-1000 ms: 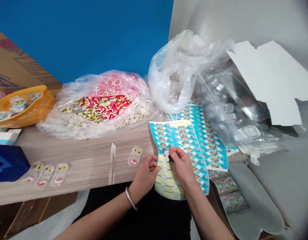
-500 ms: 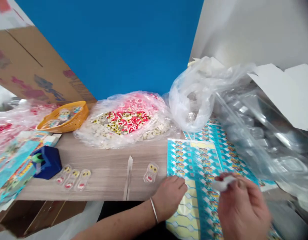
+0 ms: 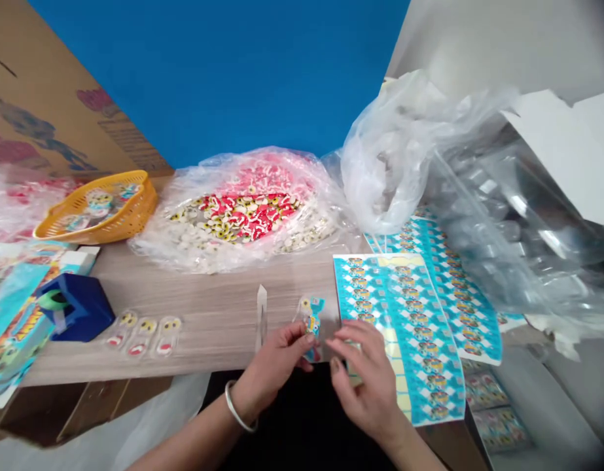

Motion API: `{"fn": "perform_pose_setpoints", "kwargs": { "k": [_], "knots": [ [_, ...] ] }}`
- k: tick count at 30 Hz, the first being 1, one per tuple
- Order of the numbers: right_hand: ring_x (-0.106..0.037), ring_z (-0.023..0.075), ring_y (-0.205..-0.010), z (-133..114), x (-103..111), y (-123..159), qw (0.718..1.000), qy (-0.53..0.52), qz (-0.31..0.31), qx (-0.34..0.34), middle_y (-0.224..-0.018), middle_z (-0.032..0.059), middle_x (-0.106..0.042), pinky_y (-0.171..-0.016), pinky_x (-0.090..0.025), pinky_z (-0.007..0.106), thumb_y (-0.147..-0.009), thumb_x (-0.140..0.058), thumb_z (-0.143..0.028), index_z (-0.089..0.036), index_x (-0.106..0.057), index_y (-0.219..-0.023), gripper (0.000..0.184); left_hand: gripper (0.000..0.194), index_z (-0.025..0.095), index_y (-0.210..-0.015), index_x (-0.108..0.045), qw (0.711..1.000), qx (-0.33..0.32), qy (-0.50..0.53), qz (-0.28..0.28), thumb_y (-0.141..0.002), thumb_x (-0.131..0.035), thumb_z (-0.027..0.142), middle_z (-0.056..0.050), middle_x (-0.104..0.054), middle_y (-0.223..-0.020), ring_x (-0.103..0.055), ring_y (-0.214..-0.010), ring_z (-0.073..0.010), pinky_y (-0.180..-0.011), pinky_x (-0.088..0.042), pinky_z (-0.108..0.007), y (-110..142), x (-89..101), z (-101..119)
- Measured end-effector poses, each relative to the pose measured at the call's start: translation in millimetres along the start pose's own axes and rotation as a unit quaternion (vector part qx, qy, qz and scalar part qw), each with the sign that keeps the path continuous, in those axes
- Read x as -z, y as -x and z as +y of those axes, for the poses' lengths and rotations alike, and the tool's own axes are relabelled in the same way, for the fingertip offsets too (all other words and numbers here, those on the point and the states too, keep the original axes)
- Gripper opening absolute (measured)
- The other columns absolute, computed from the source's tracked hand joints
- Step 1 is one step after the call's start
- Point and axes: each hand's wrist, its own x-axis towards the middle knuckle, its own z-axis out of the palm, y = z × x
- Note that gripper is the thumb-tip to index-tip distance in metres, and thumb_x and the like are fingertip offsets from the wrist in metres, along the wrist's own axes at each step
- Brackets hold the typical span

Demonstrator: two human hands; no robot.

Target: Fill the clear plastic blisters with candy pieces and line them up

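Note:
My left hand [image 3: 277,360], with a bangle on the wrist, pinches a small clear plastic pack [image 3: 304,305] at the table's front edge. A blue printed sticker [image 3: 312,322] lies across the pack, partly under my left thumb. Just right of it is my right hand [image 3: 365,379], its fingers apart and slightly bent, with nothing visible in them. Beside and partly behind that hand lies a blue sticker sheet [image 3: 424,340], with bare yellowish backing where stickers are gone. Left of my hands, tweezers [image 3: 261,314] rest on the table.
Three clear packs [image 3: 142,336] with eye and mouth pieces lie near a blue tape dispenser [image 3: 80,307]. Behind are a yellow basket [image 3: 129,219] and an open bag of small pieces [image 3: 208,255]. A bag of clear plastic shells [image 3: 508,216] fills the right side.
My left hand has left the sticker sheet for the pack, which now bears a blue sticker. My right hand has moved left to the pack; the whitish thing it held no longer shows.

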Motion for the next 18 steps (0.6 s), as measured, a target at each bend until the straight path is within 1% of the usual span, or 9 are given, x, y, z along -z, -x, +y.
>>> {"fn": "perform_pose_setpoints", "kwargs": {
  "k": [2, 4, 6, 7, 10, 12, 14, 16, 18],
  "knots": [
    [-0.058, 0.0269, -0.117, 1.2, 4.0, -8.3, 0.996, -0.05, 0.021, -0.075, -0.116, 0.0087, -0.063, -0.1, -0.048, 0.05, -0.09, -0.056, -0.015, -0.027, -0.063, -0.115, 0.028, 0.034, 0.016, -0.087, -0.067, 0.994, -0.013, -0.106, -0.023, -0.082, -0.067, 0.05, -0.003, -0.064, -0.079, -0.058, -0.073, -0.0156, -0.062, -0.047, -0.025, 0.8, 13.3, 1.3],
    [-0.055, 0.0268, -0.122, 3.3, 5.9, -19.2, 0.99, -0.073, 0.009, -0.12, -0.126, 0.01, -0.06, -0.1, -0.048, 0.048, -0.092, -0.057, -0.02, -0.027, -0.061, -0.122, 0.031, 0.029, 0.017, -0.085, -0.067, 0.977, -0.036, -0.205, -0.047, -0.087, -0.06, 0.046, -0.003, -0.063, -0.077, -0.059, -0.073, -0.0164, -0.063, -0.047, -0.025, 2.7, 20.5, 5.2],
    [-0.054, 0.0277, -0.124, 4.8, 5.6, -30.0, 0.987, -0.077, -0.054, -0.133, -0.132, 0.0105, -0.059, -0.103, -0.046, 0.048, -0.09, -0.063, -0.025, -0.027, -0.056, -0.132, 0.042, 0.025, 0.018, -0.082, -0.067, 0.946, -0.066, -0.309, -0.076, -0.091, -0.055, 0.038, -0.002, -0.063, -0.073, -0.059, -0.071, -0.0161, -0.063, -0.044, -0.025, 4.9, 23.4, 10.7],
    [-0.056, 0.0274, -0.121, 5.1, 4.8, -34.3, 0.983, -0.079, -0.097, -0.134, -0.129, 0.0096, -0.062, -0.103, -0.046, 0.047, -0.089, -0.065, -0.026, -0.027, -0.057, -0.132, 0.044, 0.023, 0.019, -0.081, -0.067, 0.928, -0.081, -0.352, -0.088, -0.092, -0.053, 0.034, -0.001, -0.063, -0.072, -0.058, -0.068, -0.0156, -0.062, -0.043, -0.025, 5.9, 24.0, 13.8],
    [-0.065, 0.0227, -0.101, 3.5, -0.5, -40.0, 0.962, -0.104, -0.179, -0.177, -0.105, 0.0035, -0.071, -0.093, -0.049, 0.041, -0.09, -0.061, -0.023, -0.027, -0.066, -0.115, 0.026, 0.02, 0.021, -0.08, -0.068, 0.888, -0.113, -0.433, -0.105, -0.09, -0.051, 0.023, 0.001, -0.063, -0.067, -0.057, -0.063, -0.0147, -0.062, -0.04, -0.025, 7.4, 27.5, 23.1],
    [-0.066, 0.0203, -0.091, 1.5, -6.0, -38.2, 0.948, -0.128, -0.171, -0.236, -0.095, 0.0013, -0.072, -0.085, -0.051, 0.035, -0.091, -0.058, -0.023, -0.026, -0.068, -0.101, 0.014, 0.017, 0.022, -0.085, -0.069, 0.875, -0.126, -0.458, -0.095, -0.088, -0.053, 0.02, 0.001, -0.066, -0.071, -0.06, -0.067, -0.0159, -0.065, -0.04, -0.026, 6.2, 33.1, 28.2],
    [-0.066, 0.019, -0.082, 0.1, -12.9, -34.6, 0.934, -0.147, -0.142, -0.291, -0.087, 0.0001, -0.072, -0.076, -0.051, 0.031, -0.089, -0.061, -0.027, -0.024, -0.067, -0.09, 0.007, 0.016, 0.024, -0.097, -0.069, 0.868, -0.129, -0.474, -0.068, -0.087, -0.057, 0.022, 0.0, -0.069, -0.077, -0.062, -0.073, -0.0173, -0.067, -0.04, -0.026, 2.1, 40.4, 32.1],
    [-0.064, 0.0177, -0.073, 0.8, -20.4, -31.9, 0.925, -0.157, -0.108, -0.33, -0.078, -0.0011, -0.07, -0.068, -0.05, 0.028, -0.088, -0.063, -0.031, -0.023, -0.066, -0.083, 0.009, 0.02, 0.024, -0.106, -0.066, 0.867, -0.128, -0.48, -0.038, -0.087, -0.059, 0.026, 0.001, -0.069, -0.077, -0.062, -0.073, -0.0172, -0.067, -0.039, -0.026, -5.6, 47.3, 35.1],
    [-0.063, 0.0174, -0.07, 3.9, -27.8, -31.2, 0.922, -0.151, -0.078, -0.349, -0.077, -0.0009, -0.069, -0.066, -0.049, 0.028, -0.087, -0.063, -0.033, -0.023, -0.065, -0.083, 0.011, 0.016, 0.022, -0.099, -0.066, 0.868, -0.124, -0.479, -0.028, -0.086, -0.059, 0.029, 0.002, -0.066, -0.072, -0.059, -0.068, -0.0159, -0.063, -0.038, -0.026, -16.8, 51.7, 37.4]
  ]
}}
